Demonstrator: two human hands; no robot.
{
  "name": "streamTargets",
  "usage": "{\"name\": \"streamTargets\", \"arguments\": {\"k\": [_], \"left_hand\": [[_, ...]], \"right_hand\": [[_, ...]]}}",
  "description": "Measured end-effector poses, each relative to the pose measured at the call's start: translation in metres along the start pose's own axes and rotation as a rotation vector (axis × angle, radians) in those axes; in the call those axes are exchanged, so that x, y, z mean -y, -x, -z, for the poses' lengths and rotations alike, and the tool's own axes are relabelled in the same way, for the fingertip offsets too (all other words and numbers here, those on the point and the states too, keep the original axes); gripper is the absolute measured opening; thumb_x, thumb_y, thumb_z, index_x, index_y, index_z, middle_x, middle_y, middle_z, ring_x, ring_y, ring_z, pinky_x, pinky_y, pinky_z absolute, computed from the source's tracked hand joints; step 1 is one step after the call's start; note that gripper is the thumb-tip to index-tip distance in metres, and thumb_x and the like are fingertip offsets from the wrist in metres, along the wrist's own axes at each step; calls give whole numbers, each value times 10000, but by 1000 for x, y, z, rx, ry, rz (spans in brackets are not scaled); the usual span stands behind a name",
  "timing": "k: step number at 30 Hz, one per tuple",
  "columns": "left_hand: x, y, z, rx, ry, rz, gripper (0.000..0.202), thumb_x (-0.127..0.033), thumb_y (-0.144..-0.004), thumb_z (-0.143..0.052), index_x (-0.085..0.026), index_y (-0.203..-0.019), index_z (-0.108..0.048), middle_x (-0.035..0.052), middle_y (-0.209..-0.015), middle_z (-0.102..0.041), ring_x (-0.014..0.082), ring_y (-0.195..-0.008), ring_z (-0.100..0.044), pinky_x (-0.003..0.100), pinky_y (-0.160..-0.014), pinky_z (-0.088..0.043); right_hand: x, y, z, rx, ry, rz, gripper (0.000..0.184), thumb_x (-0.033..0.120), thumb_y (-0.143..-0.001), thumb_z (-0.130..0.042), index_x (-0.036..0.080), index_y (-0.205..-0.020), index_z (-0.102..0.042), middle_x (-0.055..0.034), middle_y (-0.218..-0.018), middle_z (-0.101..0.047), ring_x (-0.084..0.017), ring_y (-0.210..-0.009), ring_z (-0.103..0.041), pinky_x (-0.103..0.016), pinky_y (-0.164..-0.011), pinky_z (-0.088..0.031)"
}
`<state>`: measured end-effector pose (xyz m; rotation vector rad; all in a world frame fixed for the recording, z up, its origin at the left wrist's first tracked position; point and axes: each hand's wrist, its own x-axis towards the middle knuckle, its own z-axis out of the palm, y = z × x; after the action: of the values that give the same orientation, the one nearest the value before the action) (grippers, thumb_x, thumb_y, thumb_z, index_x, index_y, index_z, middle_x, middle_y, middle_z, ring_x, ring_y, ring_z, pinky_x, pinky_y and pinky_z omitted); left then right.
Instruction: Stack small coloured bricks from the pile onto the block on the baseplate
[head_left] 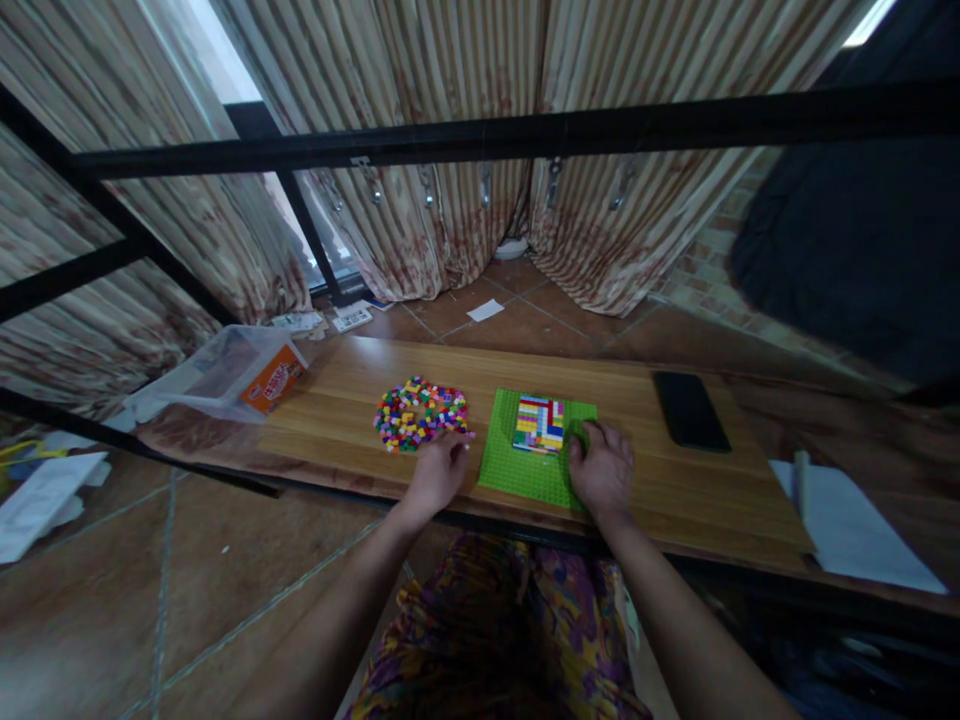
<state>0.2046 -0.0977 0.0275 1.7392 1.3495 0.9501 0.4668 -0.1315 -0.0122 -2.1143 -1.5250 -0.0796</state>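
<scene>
Loose toy building bricks in many colours lie in a ring-shaped pile on the table. My left hand is at the pile's near right edge, fingers curled together. A small pink brick shows by its fingertips; whether they grip it, I cannot tell. To the right lies a green studded baseplate. On it stands a roughly square block of built-up bricks, its top striped in several colours. My right hand rests over the baseplate's right edge, fingers apart, beside the block and holding nothing.
A black phone-like slab lies right on the wooden table. White paper is beyond the right end. A clear plastic box with an orange label is at the left end. A black metal bar crosses ahead, before striped curtains.
</scene>
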Motion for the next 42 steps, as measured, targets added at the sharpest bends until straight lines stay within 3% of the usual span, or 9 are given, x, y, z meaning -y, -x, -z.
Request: {"name": "streamTargets", "arguments": {"k": [3,11,17,23,29,34,38,42], "left_hand": [[1,5,-6,21,-183,-90,248,-157,-844,-557,-206,-1023,-720,107,-1110,-685,221,-992,-644,377,-995,-478],[6,1,-3,36,-352,-126,304,-151,-883,-499,-221,-1106,-693,100,-1120,-678,226,-1047,-627,365,-989,-478],[8,2,-2,-27,-277,-121,208,-143,-867,-540,-215,-956,-713,87,-1086,-697,214,-1016,-648,353,-959,-484],[3,5,1,-63,-63,-108,181,-161,-852,-573,-230,-911,-729,72,-1073,-725,210,-1031,-651,369,-990,-469],[0,9,-7,-68,302,87,126,-255,-809,-643,-207,-898,-718,87,-1142,-726,216,-1070,-660,382,-1011,-465],[-7,13,-8,-77,248,77,77,-225,-795,-618,-200,-823,-685,84,-1118,-730,211,-1087,-655,360,-1003,-461],[-6,16,-7,-93,200,138,64,-226,-767,-611,-198,-795,-662,46,-936,-733,176,-842,-673,311,-816,-512],[-7,17,-7,-106,444,363,115,-269,-713,-674,-190,-790,-642,-10,-710,-660,134,-628,-622,252,-616,-477]], "right_hand": [[-1,0,-1,2,-5,0,394,337,-929,-439,137,-1215,-622,-166,-1261,-597,-307,-1180,-486,-460,-1031,-367],[-1,0,-2,-14,-22,6,379,330,-920,-440,151,-1200,-624,-159,-1260,-590,-309,-1172,-484,-470,-1023,-359],[-2,0,-3,-11,-22,4,395,338,-923,-428,145,-1211,-618,-163,-1267,-589,-308,-1171,-487,-463,-1016,-370],[-2,0,-3,-31,-18,6,376,337,-923,-430,157,-1186,-628,-150,-1246,-600,-300,-1160,-499,-453,-1015,-370],[0,-1,-1,-20,-27,0,385,336,-920,-436,150,-1196,-631,-158,-1249,-603,-306,-1167,-498,-455,-1012,-374],[-1,0,-2,-29,-44,-1,380,326,-908,-447,164,-1195,-634,-155,-1239,-604,-311,-1163,-493,-472,-1013,-365],[0,0,-2,-16,-36,-3,390,341,-917,-428,158,-1198,-628,-154,-1253,-597,-306,-1169,-489,-464,-1018,-367],[1,0,-1,-4,-30,-7,399,345,-924,-423,142,-1201,-626,-165,-1264,-594,-311,-1185,-481,-466,-1026,-368]]}}
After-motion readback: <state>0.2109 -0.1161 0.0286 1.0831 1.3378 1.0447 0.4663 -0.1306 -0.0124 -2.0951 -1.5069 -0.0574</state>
